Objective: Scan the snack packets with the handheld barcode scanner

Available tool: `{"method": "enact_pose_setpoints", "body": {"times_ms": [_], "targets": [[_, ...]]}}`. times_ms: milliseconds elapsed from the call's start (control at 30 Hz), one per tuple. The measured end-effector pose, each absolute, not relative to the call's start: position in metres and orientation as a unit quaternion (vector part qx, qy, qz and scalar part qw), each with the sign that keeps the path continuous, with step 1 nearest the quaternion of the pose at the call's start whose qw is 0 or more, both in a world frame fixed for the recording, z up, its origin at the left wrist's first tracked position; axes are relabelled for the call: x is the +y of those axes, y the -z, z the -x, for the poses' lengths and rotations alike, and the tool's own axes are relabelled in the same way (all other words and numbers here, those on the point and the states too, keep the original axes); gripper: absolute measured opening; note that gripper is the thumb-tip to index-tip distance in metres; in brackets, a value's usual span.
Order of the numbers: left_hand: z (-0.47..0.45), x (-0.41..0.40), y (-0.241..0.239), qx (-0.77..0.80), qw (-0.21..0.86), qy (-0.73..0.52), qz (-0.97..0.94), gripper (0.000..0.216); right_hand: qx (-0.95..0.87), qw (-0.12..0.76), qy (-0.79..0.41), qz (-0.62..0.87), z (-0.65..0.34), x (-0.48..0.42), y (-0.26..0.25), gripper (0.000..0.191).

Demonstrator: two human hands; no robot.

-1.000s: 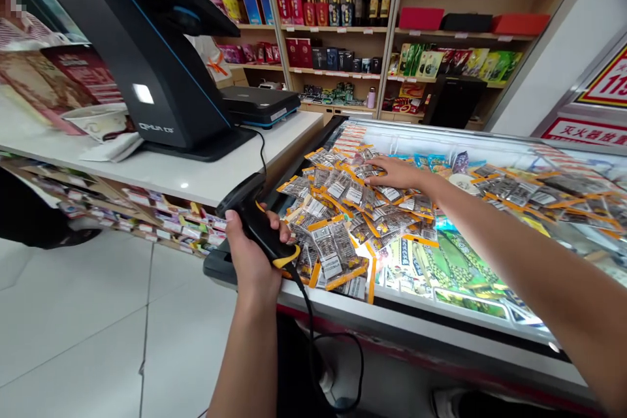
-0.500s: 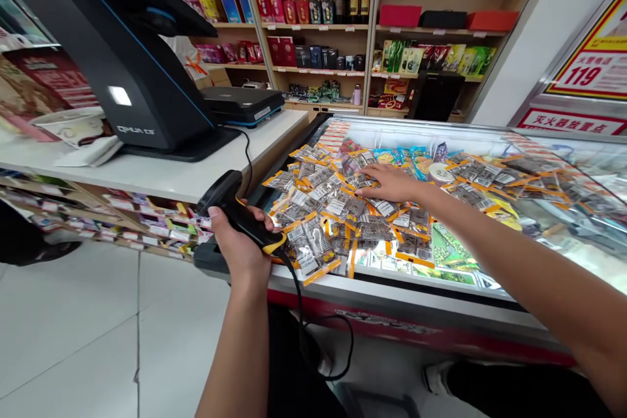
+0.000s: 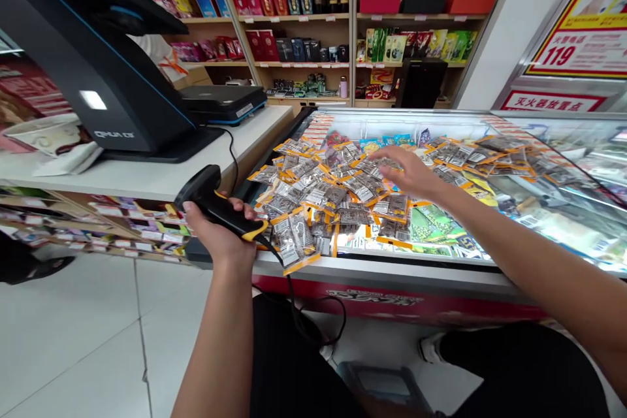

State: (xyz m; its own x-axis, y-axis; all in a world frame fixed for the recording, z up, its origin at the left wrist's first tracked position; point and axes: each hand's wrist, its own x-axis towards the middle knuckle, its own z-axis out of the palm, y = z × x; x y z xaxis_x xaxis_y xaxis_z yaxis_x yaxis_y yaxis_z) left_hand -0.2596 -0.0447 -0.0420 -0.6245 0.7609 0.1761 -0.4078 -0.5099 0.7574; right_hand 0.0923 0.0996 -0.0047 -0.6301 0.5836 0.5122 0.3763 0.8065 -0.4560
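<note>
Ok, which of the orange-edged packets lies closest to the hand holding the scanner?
The packet at the pile's front-left corner, overhanging the freezer edge, just right of the left hand gripping the scanner; the other packets lie farther back.

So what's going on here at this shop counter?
A person stands at a glass-topped freezer chest in a shop. The left hand grips a black and yellow corded barcode scanner. The right hand reaches, fingers spread, over a heap of small orange-edged snack packets spread on the glass. A black till screen stands on the white counter to the left.
</note>
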Motion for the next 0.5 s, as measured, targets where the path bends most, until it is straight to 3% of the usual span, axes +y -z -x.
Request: {"method": "enact_pose_setpoints", "body": {"times_ms": [100, 200, 333, 500], "targets": [[0.262, -0.044, 0.042, 0.33, 0.37, -0.833, -0.245, 0.053, -0.936, 0.267, -0.093, 0.209, -0.122, 0.067, 0.009, 0.064], [0.257, -0.043, 0.044, 0.335, 0.335, -0.851, -0.228, 0.051, -0.931, 0.294, -0.052, 0.209, -0.125, 0.026, 0.023, 0.064], [0.251, -0.044, 0.048, 0.346, 0.307, -0.859, -0.222, 0.047, -0.952, 0.264, -0.051, 0.146, -0.075, -0.038, 0.04, 0.055], [0.255, -0.048, 0.049, 0.339, 0.306, -0.857, -0.238, 0.047, -0.946, 0.268, -0.001, 0.185, 0.003, -0.072, 0.059, 0.051]]}}
